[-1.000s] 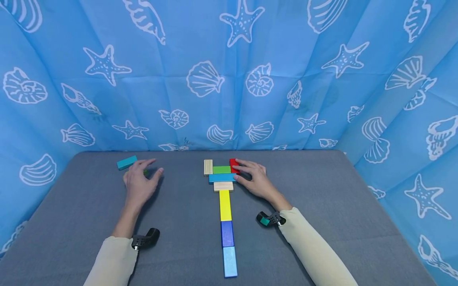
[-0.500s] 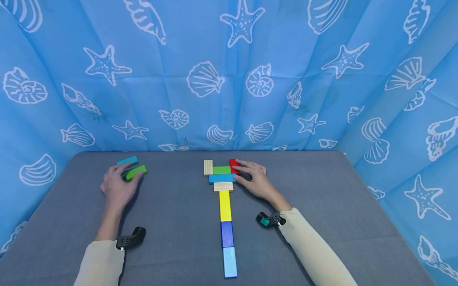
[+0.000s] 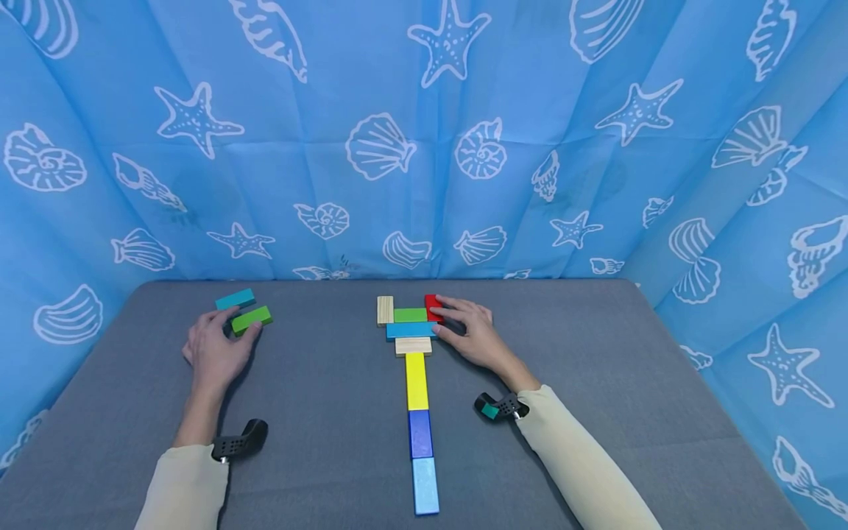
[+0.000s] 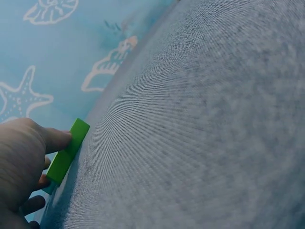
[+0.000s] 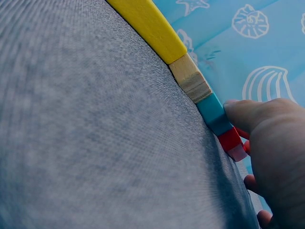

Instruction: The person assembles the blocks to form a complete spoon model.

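In the head view my left hand (image 3: 215, 350), far left on the table, pinches a green wooden block (image 3: 252, 319) between thumb and fingers. The left wrist view shows the thumb pressed to one side of that green block (image 4: 68, 151). A teal block (image 3: 235, 299) lies just behind it. My right hand (image 3: 478, 338) rests at the head of a block layout, fingers touching a red block (image 3: 433, 303). Its thumb is at the right end of a blue block (image 3: 405, 330); the right wrist view shows this blue block (image 5: 214, 114) beside the thumb.
Another green block (image 3: 411, 315) and a plain wood block (image 3: 385, 311) lie left of the red one. Below the blue block run a plain block (image 3: 414, 345), then yellow (image 3: 417, 380), dark blue (image 3: 420, 434) and light blue (image 3: 426, 486). A shell-patterned curtain (image 3: 424, 147) surrounds the grey table (image 3: 318, 442).
My left hand has moved left and toward me, uncovering the green block, which its thumb and fingers now pinch. The right hand and the central blocks have stayed still.
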`<action>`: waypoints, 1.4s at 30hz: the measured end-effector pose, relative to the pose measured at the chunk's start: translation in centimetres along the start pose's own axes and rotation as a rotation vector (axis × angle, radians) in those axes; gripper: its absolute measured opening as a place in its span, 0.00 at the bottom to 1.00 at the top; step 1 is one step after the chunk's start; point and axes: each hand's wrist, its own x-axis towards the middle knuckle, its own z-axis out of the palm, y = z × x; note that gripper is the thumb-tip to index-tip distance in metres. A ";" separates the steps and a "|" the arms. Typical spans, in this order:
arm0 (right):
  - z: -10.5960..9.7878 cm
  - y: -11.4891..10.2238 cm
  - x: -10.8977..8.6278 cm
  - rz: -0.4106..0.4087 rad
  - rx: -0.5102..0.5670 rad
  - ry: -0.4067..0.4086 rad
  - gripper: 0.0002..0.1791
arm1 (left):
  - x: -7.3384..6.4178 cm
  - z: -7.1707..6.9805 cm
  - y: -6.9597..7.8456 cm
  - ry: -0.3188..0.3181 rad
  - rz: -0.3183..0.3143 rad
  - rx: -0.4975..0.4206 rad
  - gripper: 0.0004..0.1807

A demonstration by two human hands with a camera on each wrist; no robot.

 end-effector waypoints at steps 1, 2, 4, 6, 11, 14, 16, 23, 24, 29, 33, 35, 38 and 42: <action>0.0 0.0 0.0 0.000 0.000 0.000 0.24 | 0.0 0.0 0.0 -0.001 -0.001 0.002 0.32; 0.0 0.0 0.0 0.000 0.000 0.000 0.24 | 0.0 0.0 0.0 -0.002 -0.002 0.003 0.32; 0.0 0.0 0.0 0.000 -0.001 0.000 0.24 | 0.0 -0.1 0.0 -0.006 -0.003 0.009 0.32; 0.0 -0.1 0.0 0.001 -0.002 0.000 0.24 | 0.0 -0.1 0.1 -0.011 -0.003 0.018 0.32; -0.1 -0.1 -0.1 0.006 -0.007 -0.003 0.24 | 0.0 -0.1 0.0 -0.024 0.001 0.038 0.31; -0.1 -0.1 0.0 0.004 -0.007 -0.003 0.24 | -0.1 0.0 0.0 -0.027 0.004 0.037 0.30; -0.1 -0.1 0.0 0.003 -0.006 -0.003 0.24 | -0.1 0.0 -0.1 -0.027 0.008 0.037 0.30; -0.1 -0.1 0.0 0.006 0.001 -0.005 0.24 | -0.3 0.0 -0.1 -0.024 0.019 0.023 0.27; -0.1 -0.1 0.0 0.006 0.001 -0.005 0.24 | -0.3 0.0 -0.1 -0.023 0.019 0.021 0.27; -0.1 0.0 -0.1 0.003 0.000 -0.002 0.24 | -0.4 0.0 0.0 -0.013 0.022 0.019 0.26; 0.0 0.0 -0.1 0.004 -0.003 0.003 0.24 | -0.4 0.1 0.2 0.003 0.036 0.005 0.25; 0.0 0.0 -0.1 0.005 -0.007 0.004 0.24 | -0.5 0.0 0.5 0.006 0.040 -0.005 0.26; 0.0 0.0 -0.1 0.007 -0.009 0.003 0.24 | -0.5 -0.1 1.1 0.003 0.047 -0.013 0.26; 0.0 0.0 -0.1 0.008 -0.007 0.000 0.24 | -0.7 0.0 2.2 -0.003 0.079 -0.021 0.26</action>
